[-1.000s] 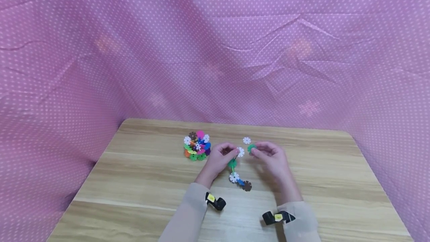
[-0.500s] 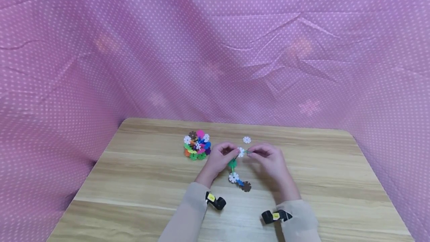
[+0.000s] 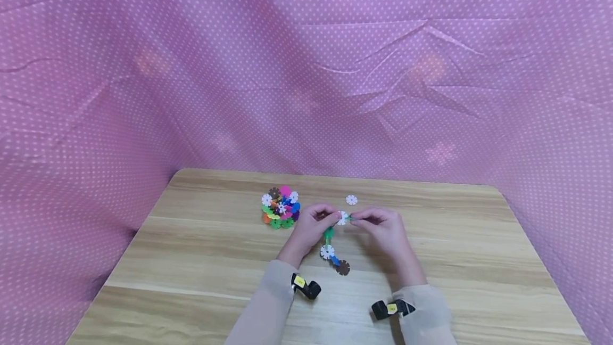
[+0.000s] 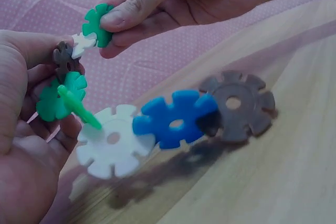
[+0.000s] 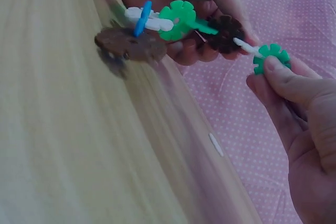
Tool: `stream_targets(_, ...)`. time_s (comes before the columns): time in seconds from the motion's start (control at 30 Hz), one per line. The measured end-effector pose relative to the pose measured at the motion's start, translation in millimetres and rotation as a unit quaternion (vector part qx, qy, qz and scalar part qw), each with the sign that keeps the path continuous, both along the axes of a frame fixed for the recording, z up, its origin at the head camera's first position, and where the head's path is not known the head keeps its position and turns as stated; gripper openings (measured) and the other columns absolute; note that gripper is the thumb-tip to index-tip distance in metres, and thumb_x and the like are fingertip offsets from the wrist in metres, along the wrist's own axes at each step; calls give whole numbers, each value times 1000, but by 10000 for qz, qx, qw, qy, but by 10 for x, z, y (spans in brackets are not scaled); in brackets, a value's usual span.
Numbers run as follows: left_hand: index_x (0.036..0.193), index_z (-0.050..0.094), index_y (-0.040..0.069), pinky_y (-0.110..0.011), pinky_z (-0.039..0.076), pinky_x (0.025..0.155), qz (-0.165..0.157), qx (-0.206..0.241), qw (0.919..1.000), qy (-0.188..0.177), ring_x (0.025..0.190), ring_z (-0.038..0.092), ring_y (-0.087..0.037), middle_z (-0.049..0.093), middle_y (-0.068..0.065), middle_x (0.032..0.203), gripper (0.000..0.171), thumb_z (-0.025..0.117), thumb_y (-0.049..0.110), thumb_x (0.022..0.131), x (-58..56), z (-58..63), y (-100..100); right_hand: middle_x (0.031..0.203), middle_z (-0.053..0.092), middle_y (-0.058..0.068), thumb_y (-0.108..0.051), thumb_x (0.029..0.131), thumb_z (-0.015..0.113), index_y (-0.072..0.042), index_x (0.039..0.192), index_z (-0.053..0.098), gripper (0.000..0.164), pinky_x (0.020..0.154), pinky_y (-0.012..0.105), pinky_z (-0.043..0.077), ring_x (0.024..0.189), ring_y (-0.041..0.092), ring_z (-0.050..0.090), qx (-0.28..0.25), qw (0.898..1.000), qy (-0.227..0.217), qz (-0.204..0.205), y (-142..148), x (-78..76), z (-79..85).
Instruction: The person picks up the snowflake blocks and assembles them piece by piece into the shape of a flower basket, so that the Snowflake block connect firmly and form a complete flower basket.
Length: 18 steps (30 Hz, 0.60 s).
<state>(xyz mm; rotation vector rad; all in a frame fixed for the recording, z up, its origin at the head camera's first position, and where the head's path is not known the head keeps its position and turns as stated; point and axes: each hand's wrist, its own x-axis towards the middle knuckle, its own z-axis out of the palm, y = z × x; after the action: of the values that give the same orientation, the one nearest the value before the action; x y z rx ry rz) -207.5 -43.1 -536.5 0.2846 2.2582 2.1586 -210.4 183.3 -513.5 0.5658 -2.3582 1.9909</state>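
Note:
My left hand (image 3: 311, 228) pinches a chain of slotted plastic snowflake discs near its upper end, at a dark brown disc (image 4: 66, 60) and a white disc (image 4: 83, 44). Below the fingers the chain runs through a green disc (image 5: 177, 20), a light green one (image 4: 76, 106), a white one (image 4: 114, 141) and a blue one (image 4: 176, 119) to a brown disc (image 4: 237, 106). My right hand (image 3: 387, 230) pinches a green disc (image 5: 271, 58) between thumb and fingers. That disc's edge meets the white disc at the chain's top; how deep the slots engage cannot be seen.
A heap of colourful snowflake discs (image 3: 281, 208) sits on the wooden table (image 3: 201, 260), left of my hands. One loose white disc (image 3: 351, 200) lies beyond them. Pink dotted cloth (image 3: 306, 95) hangs around the table.
My right hand has moved left and turned its green disc edge-on, bringing it against the white disc. The chain's hanging end has swung slightly left; the left hand stays nearly in place.

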Motion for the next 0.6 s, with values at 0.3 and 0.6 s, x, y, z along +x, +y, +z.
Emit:
stream_targets(0.3, 105, 78, -1, -24, 55, 81, -49, 159, 9999, -31, 88, 65, -14, 78, -1, 98, 15, 79, 15, 102, 19, 7, -3, 99, 83, 11, 9, 90, 83, -4, 98, 84, 15, 84, 29, 65, 91, 9, 79, -135, 9988, 466, 60, -27, -2, -47)
stream_targets(0.6, 106, 78, 1, -26, 54, 83, -137, 140, 9996, -180, 90, 63, -15, 76, 0, 98, 16, 79, 17, 102, 19, 8, -8, 105, 82, 15, 6, 92, 81, -2, 103, 82, 13, 87, 29, 65, 95, 19, 80, -256, 9988, 365, 188, -24, 2, -46)
